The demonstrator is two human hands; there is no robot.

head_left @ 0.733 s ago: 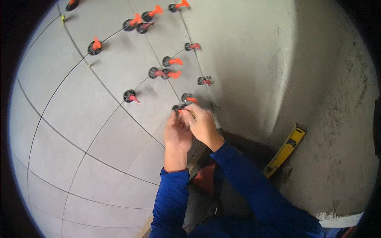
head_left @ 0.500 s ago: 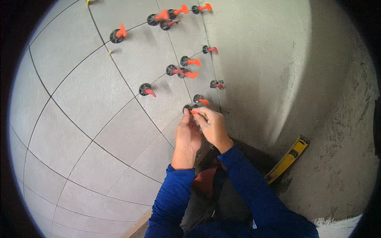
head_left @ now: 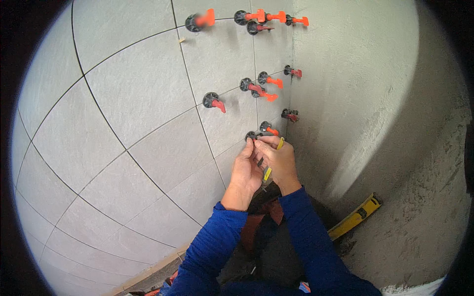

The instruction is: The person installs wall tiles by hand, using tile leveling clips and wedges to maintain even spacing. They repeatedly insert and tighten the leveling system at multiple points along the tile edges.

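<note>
Both hands meet at a black, round tile leveler (head_left: 251, 135) on a grey tile joint, low on the tiled wall. My left hand (head_left: 243, 172) is closed, its thumb and fingers pinching the leveler from the left. From the right, my right hand (head_left: 280, 160) is closed, fingertips at the leveler's red handle, which they mostly cover. A slim yellow-and-dark tool (head_left: 267, 174) lies through the right hand, its other end sticking out above the knuckles; its kind is unclear. Just above the fingers stands another leveler (head_left: 269, 129) with an orange T-handle.
Several more levelers, such as one with a red handle (head_left: 213, 100), sit along the tile joints above. Grey tiles (head_left: 143, 84) cover the left wall. A bare plastered wall (head_left: 340, 84) adjoins at right. A yellow spirit level (head_left: 354, 217) leans at lower right.
The view has shifted, so the wall and levelers appear further right. Both hands stay at the same leveler. The yellow tool in my right hand shows more fully.
</note>
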